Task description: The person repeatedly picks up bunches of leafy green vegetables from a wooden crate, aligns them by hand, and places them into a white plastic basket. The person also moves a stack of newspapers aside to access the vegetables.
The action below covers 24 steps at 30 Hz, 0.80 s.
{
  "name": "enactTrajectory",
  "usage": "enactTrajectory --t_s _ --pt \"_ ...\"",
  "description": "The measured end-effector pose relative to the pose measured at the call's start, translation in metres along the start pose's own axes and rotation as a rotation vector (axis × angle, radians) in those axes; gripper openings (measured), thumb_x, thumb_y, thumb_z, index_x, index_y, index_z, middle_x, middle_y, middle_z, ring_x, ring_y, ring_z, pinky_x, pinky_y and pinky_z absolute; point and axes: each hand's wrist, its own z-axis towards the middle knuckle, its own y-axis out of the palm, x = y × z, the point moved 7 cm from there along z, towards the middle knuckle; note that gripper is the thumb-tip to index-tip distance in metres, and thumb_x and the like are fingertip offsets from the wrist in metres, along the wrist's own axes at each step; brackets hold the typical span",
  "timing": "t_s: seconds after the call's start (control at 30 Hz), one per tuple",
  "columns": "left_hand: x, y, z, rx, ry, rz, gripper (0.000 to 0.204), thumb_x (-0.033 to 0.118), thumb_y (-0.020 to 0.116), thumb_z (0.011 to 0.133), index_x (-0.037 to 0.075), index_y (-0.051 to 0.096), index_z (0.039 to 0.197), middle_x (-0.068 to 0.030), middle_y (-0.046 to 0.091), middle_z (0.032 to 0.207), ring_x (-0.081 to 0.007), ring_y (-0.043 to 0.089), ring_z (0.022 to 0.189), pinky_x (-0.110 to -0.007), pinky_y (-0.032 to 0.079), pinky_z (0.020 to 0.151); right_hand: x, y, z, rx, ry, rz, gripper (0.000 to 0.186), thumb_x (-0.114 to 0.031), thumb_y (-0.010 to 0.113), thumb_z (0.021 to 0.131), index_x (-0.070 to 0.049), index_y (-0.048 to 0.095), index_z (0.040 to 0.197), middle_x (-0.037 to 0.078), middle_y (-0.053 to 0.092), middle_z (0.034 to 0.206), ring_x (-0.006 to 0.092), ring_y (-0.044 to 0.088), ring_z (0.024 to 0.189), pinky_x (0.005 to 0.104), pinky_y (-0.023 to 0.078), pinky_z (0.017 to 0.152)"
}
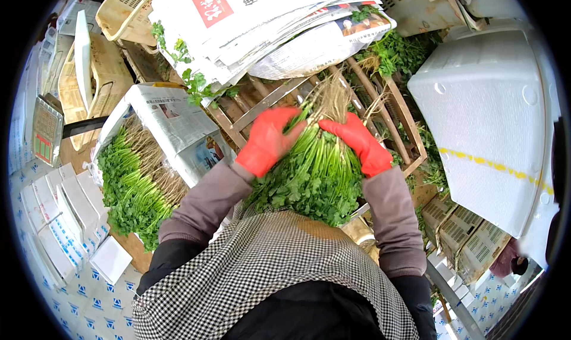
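Note:
A big bunch of leafy greens (pixel 309 185) lies before me, leaves toward my body and pale stringy roots (pixel 333 102) pointing away. It looks like celery or coriander. Both hands wear red rubber gloves. My left hand (pixel 267 140) is at the left side of the stems, thumb and fingers apart, slightly blurred. From the right, my right hand (pixel 360 145) grips the bunch near the roots, its fingertips partly among the stems. Beneath the roots is a slatted wooden rack (pixel 410 123).
Beyond the rack lies a stack of newspapers (pixel 238 30). On my left, more rooted greens (pixel 134 179) fill a box partly covered by newspaper (pixel 172 126), near a scale display (pixel 44 132). A white foam box (pixel 482 120) stands at right, with plastic crates (pixel 464 236) below.

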Motion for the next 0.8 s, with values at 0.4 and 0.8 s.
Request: enactTrajectory --t_s 0.4,0.8 --pt "-0.028 0.025 0.002 -0.168 -0.248 -0.445 0.056 -0.001 0.059 0.086 0.007 0.047 0.14 -0.0167 0.063 0.122 -0.031 0.062 0.111 -0.038 0.049 0.095 0.004 -0.006 -0.109 -0.016 -0.315 0.044 0.063 -0.009 0.073 0.085 -0.002 0.046 0.141 0.012 0.05 0.143 0.0195 0.053 0.125 0.0362 0.04 0.106" --pt "0.111 0.014 -0.049 -0.336 0.52 -0.328 0.06 -0.006 0.059 0.076 0.004 0.053 0.135 -0.0158 0.062 0.112 -0.0326 0.063 0.088 -0.041 0.051 0.078 0.019 0.004 -0.131 0.252 -0.179 0.033 0.047 -0.005 0.079 0.077 -0.007 0.064 0.121 0.005 0.068 0.108 0.0157 0.061 0.103 0.0309 0.047 0.092"
